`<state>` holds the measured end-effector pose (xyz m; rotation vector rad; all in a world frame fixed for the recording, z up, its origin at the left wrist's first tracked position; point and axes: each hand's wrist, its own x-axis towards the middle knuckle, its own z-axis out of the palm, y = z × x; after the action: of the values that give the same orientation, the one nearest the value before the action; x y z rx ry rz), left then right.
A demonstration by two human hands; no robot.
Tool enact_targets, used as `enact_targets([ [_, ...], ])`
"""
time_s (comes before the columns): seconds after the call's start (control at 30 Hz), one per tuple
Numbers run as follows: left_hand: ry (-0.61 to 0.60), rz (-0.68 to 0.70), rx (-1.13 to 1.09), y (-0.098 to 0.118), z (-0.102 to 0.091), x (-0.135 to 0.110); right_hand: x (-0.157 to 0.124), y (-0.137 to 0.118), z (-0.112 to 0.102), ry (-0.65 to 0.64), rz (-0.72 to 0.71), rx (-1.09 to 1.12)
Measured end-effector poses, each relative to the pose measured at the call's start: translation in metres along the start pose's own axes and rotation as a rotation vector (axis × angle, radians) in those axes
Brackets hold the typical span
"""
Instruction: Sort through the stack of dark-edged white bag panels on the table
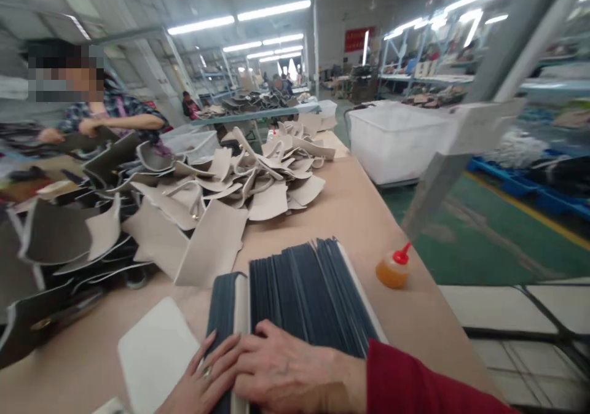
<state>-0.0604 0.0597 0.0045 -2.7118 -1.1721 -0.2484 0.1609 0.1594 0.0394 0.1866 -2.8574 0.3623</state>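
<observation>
A tightly packed row of thin dark blue sheets [295,291] stands on edge on the table in front of me. At its left, a pale padded strip [240,306] separates a smaller bundle of dark blue sheets [220,303]. Across that bundle lies my left hand [207,374], its ringed fingers stretched out and touching my other hand. My right hand [286,365] comes from the right in a red sleeve, its fingers curled over the pale strip; its thumb rests by the main row. Left of my hands is a white rounded board [157,355].
Grey-beige curved panels [214,242] are heaped across the left and far table. A bottle of amber liquid with a red tip [394,266] stands near the table's right edge. A person [115,116] handles dark panels at left. A white bin [396,137] stands beyond the table.
</observation>
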Motion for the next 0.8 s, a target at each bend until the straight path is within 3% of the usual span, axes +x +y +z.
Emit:
enact_targets([
  [0.13, -0.43, -0.194, -0.225, 0.016, -0.027, 0.013, 0.004, -0.006, 0.005, -0.013, 0.089, 0.06],
  [0.2, -0.5, -0.239, -0.305, 0.018, -0.033, 0.017, 0.004, -0.006, 0.009, -0.041, 0.106, 0.072],
  [0.43, -0.46, -0.148, -0.292, 0.014, -0.042, 0.012, 0.001, 0.002, 0.016, -0.098, 0.208, 0.09],
  [0.63, -0.254, -0.002, -0.119, -0.003, -0.039, 0.016, 0.001, 0.005, 0.015, -0.168, 0.235, 0.175],
  [0.73, -0.286, 0.157, -0.075, -0.013, -0.047, 0.019, -0.001, 0.006, 0.018, -0.174, 0.242, 0.219],
  [0.8, -0.331, 0.164, -0.056, -0.016, -0.062, 0.012, 0.0, 0.006, 0.02, -0.183, 0.26, 0.228],
])
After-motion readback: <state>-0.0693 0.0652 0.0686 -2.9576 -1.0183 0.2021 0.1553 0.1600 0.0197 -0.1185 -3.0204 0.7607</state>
